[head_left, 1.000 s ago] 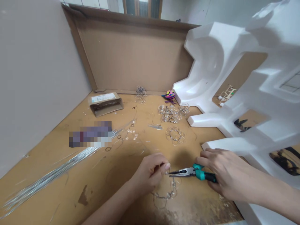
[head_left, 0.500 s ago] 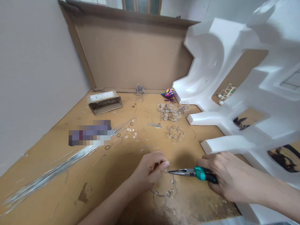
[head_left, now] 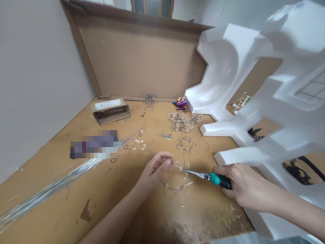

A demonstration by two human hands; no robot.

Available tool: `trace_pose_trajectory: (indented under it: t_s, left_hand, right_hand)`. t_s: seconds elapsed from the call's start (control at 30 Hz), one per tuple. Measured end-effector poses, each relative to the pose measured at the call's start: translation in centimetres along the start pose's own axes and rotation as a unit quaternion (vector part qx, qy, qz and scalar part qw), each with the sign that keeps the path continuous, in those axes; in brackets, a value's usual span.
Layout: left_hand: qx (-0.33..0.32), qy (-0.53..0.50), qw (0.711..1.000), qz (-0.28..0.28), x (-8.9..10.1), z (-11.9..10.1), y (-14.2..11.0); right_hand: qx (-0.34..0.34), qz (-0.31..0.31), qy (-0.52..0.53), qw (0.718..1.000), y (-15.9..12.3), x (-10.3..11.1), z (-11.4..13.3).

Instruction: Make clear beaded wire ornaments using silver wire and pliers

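Note:
A looped wire ring with clear beads [head_left: 180, 187] is pinched at its upper left by my left hand [head_left: 158, 169], thumb against fingers. My right hand [head_left: 240, 184] is wrapped round the green and black handles of needle-nose pliers [head_left: 214, 178]. The pliers' tips meet the ring's wire on its upper right side; whether the jaws are closed on it is too small to tell. Just beyond lies another beaded wire ring [head_left: 186, 145], flat on the wooden table [head_left: 106, 200].
A bundle of straight wires [head_left: 76, 176] runs along the left, with a blurred purple packet [head_left: 93, 145] at its far end. Loose clear beads [head_left: 140, 145], a small cardboard box [head_left: 111, 112] and a pile of wire rings [head_left: 181, 122] lie farther back. White foam packing [head_left: 238, 157] stands on the right.
My left hand has moved up and a little left with the wire ring, which has turned. The pliers have shifted slightly up and now point more toward the upper left.

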State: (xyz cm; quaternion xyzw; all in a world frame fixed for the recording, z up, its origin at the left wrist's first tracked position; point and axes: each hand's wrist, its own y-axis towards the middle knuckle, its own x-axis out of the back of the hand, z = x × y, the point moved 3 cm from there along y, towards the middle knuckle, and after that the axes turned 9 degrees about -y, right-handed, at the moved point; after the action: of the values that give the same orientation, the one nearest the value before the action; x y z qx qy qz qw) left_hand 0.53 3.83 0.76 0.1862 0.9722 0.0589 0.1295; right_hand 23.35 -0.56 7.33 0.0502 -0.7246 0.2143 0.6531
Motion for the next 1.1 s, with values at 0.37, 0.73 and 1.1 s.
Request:
trace_pose_trajectory:
  t_s: [0.37, 0.73, 1.1]
  left_hand:
    - [0.095, -0.134, 0.986, -0.038, 0.0, 0.9, 0.0]
    - [0.111, -0.048, 0.991, -0.052, 0.1, 1.3, 0.0]
    - [0.109, -0.110, 0.988, -0.020, 0.1, 1.1, -0.2]
  right_hand:
    - [-0.049, -0.012, -0.026, 0.998, -0.2, -0.5, -0.2]
    - [-0.040, -0.007, 0.016, 0.999, -0.3, -0.6, 0.1]
    - [-0.033, 0.051, 0.145, 0.988, -0.7, -1.1, 0.3]
